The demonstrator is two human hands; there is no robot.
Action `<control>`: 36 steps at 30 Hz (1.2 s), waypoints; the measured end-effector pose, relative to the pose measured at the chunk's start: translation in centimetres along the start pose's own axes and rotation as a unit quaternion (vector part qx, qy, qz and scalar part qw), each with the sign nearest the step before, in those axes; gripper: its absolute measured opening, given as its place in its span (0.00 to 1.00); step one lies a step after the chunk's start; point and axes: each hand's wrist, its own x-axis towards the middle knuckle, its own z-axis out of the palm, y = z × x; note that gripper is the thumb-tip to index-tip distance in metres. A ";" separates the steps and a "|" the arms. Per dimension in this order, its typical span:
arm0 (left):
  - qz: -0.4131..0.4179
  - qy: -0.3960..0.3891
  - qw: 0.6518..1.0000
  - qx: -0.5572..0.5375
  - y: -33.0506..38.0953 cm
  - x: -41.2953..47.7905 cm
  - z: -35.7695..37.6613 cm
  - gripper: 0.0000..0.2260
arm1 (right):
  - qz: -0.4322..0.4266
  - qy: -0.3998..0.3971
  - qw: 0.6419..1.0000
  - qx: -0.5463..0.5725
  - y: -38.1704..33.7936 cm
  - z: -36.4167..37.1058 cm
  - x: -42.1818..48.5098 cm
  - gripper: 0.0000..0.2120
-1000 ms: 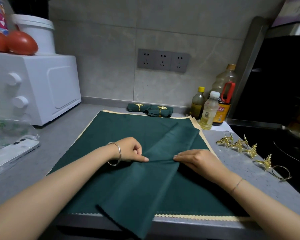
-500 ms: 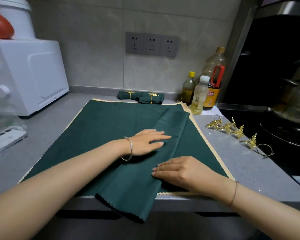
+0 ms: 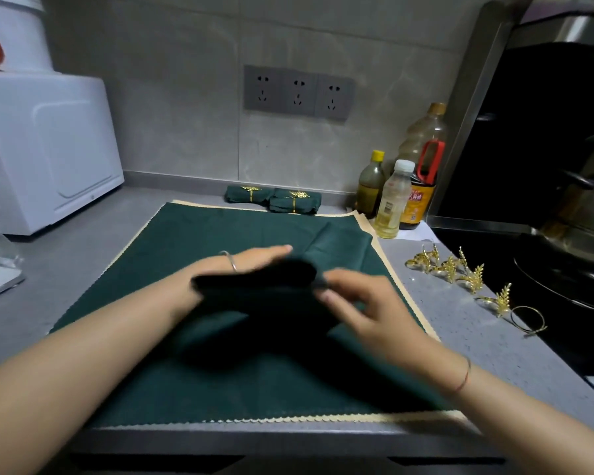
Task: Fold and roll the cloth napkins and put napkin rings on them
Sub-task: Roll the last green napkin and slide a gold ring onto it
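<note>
At the near edge of the counter (image 3: 487, 323) we see a green cloth (image 3: 220, 389) spread flat, its cream scalloped border showing along the front. Just past its middle, both hands work a napkin (image 3: 254, 284) gathered into a dark, narrow band and lifted off the cloth; motion blur hides its folds. The left hand (image 3: 261, 257) lies with straight fingers against the band's far side. The right hand (image 3: 360, 303) seems to pinch the band's right end between thumb and fingertips, though the blur keeps us from being certain. We judge this napkin to be folded into a strip and at the rolling step, with no ring on it yet. Further right, a row of loose gold rings (image 3: 460, 274) waits on the counter, which suggests several napkins are left to do. Farthest back, by the wall, a few rolled napkins (image 3: 294, 200) lie finished, each with a gold ring round it, near some bottles (image 3: 391, 204).
</note>
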 end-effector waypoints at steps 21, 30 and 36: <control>-0.100 0.033 0.990 0.095 13.4 -10.7 3.2 0.11 | 0.580 0.097 0.796 0.145 15.5 -4.2 7.0 0.06; -0.116 0.055 0.991 0.024 14.4 -10.9 4.0 0.14 | 0.528 0.008 0.848 0.041 14.0 -3.3 6.7 0.05; -0.012 0.225 0.970 0.093 13.5 -8.9 4.7 0.11 | 0.457 0.060 0.887 -0.019 14.0 -2.4 6.9 0.13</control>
